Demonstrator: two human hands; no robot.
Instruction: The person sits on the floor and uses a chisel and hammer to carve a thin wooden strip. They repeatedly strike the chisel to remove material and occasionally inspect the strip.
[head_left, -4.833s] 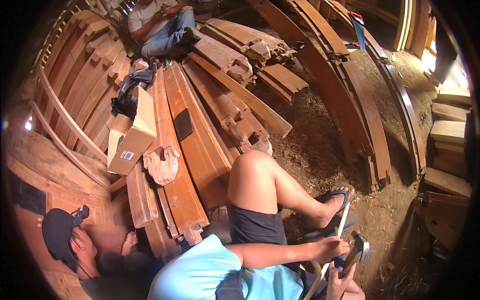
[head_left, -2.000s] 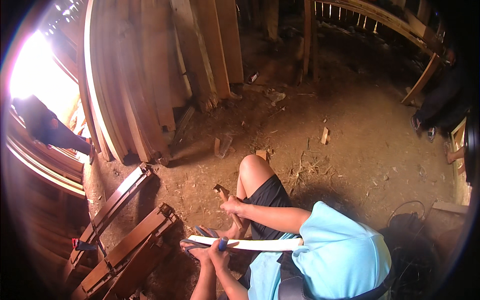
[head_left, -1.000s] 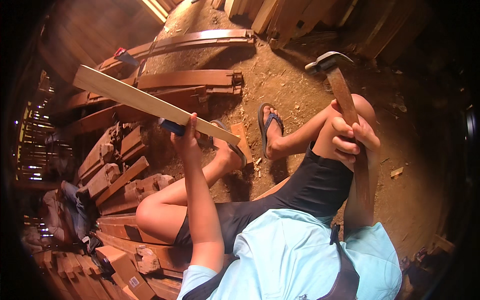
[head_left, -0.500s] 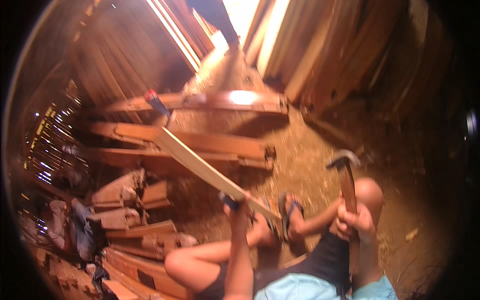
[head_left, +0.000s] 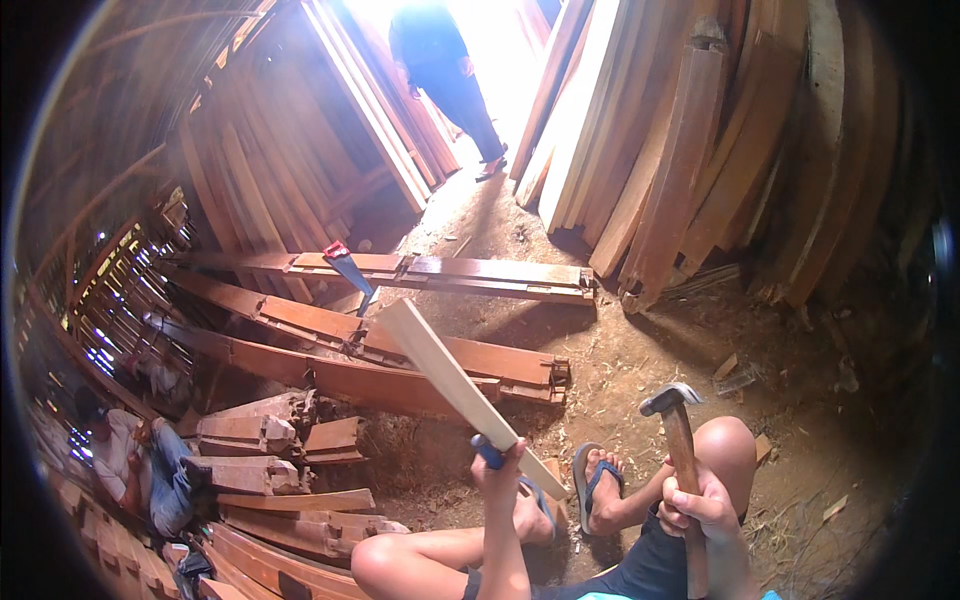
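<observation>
My left hand [head_left: 498,478] is closed around a long pale wooden slat [head_left: 440,370], which slants up and away to the far left. The same hand also grips a tool with a short blue handle [head_left: 487,452]; its working end is hidden. Over my right thigh, my right hand [head_left: 702,505] is wrapped round the wooden handle of a claw hammer [head_left: 680,430]. The hammer stands upright, its metal head raised above the fist and apart from the slat.
Reddish timber beams [head_left: 440,360] lie across the dirt floor ahead, with a red-and-blue saw-like tool [head_left: 347,268] upright among them. Cut beam ends [head_left: 250,432] are stacked left. Planks [head_left: 660,170] lean at right. One person [head_left: 435,60] stands in the bright doorway; another [head_left: 150,460] sits far left.
The view has tilted up, showing more of the doorway and the person there. The slat now points more steeply away from me. Both hands keep their holds.
</observation>
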